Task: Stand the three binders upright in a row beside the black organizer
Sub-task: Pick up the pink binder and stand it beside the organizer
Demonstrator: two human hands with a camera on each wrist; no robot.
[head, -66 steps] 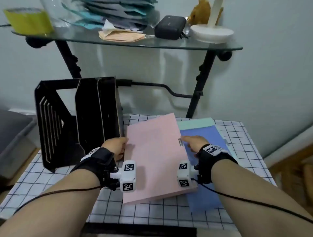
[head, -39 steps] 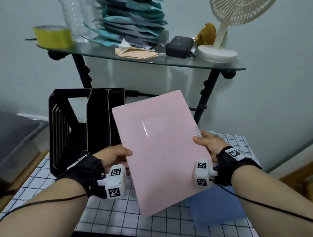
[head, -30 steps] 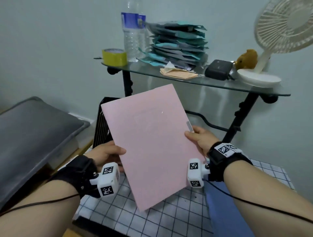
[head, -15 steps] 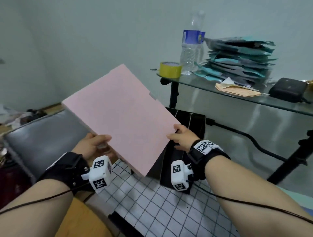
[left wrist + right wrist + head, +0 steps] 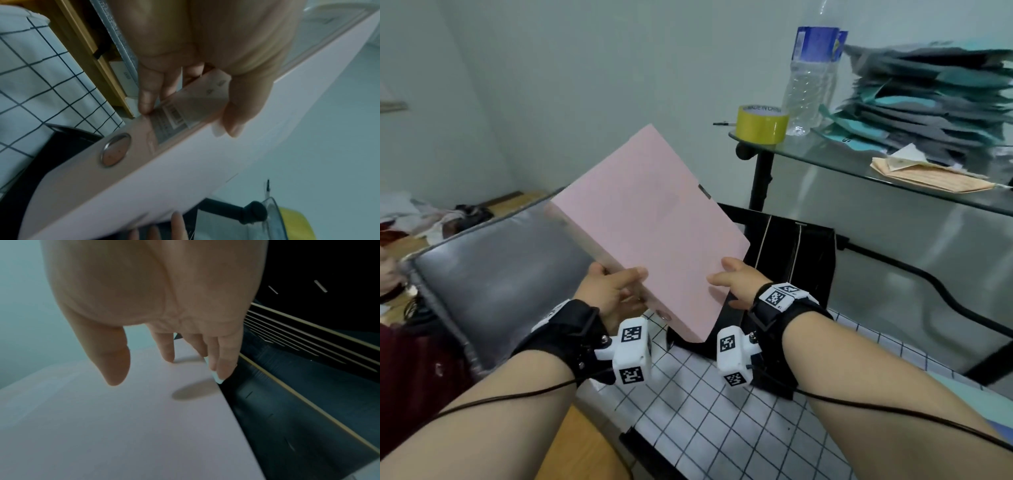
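Observation:
I hold a pink binder (image 5: 650,236) tilted in the air, just left of and in front of the black organizer (image 5: 794,260). My left hand (image 5: 613,291) grips its spine (image 5: 144,146) near the lower end, thumb on the cover and fingers beneath. My right hand (image 5: 732,281) lies with straight fingers (image 5: 222,368) on the cover's lower right edge (image 5: 144,410), its thumb lifted off the surface. A strip of a teal binder (image 5: 972,394) lies flat on the checkered table (image 5: 705,418) at the far right, with a blue corner (image 5: 1005,430) below it.
A glass shelf (image 5: 859,161) on black legs stands behind the organizer, carrying yellow tape (image 5: 762,124), a water bottle (image 5: 811,78) and stacked folders (image 5: 928,99). A grey cushion (image 5: 493,277) lies left of the table, past the table's left edge.
The pink binder came up off the stack on the table and travelled left past the organizer, turning its spine toward my left hand. My right hand's hold on the edge has loosened.

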